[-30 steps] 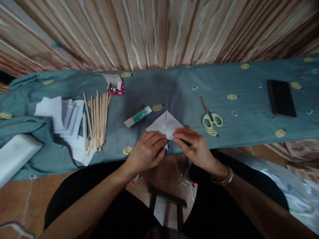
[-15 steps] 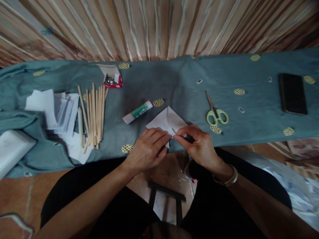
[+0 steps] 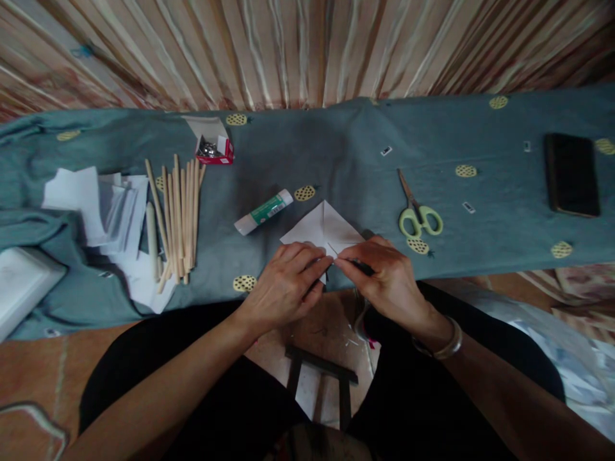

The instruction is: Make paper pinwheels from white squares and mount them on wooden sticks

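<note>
At the near edge of the teal, pineapple-print, cloth-covered worktop (image 3: 355, 173), the left hand (image 3: 291, 282) has its fingers holding a creased white paper sheet (image 3: 312, 225), the right hand (image 3: 387, 278) pinching a thin pointed tool (image 3: 331, 248) over it.

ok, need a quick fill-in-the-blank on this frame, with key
1. The creased paper at the left hand and right hand is coloured ____.
2. The bracelet is on the ____ wrist.
3. In the picture, the wooden sticks lie ____ of the glue stick.
4. The scissors have light ____ handles.
Missing words: white; right; left; green
</note>
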Available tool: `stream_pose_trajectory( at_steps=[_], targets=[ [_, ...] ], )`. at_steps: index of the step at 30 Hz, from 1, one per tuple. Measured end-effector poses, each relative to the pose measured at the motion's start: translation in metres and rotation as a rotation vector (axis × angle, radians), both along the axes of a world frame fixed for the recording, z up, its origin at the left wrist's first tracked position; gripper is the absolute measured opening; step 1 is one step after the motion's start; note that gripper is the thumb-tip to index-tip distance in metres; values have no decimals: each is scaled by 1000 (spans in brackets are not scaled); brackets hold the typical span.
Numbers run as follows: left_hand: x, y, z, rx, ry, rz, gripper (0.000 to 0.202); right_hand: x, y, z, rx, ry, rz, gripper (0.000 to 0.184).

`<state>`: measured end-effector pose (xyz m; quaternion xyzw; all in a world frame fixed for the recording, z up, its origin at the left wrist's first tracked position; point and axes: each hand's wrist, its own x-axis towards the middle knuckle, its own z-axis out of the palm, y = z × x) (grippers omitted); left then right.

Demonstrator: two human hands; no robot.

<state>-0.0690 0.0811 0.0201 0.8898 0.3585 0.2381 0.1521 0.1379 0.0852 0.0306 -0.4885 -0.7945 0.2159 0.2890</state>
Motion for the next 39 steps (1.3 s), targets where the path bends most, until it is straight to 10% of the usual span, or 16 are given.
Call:
stream_pose_trajectory(
  at_steps=[39],
  targets=[
    [2,2,3,-103,43,16,32,1,0,-6,169,-217,57,25]
  ],
)
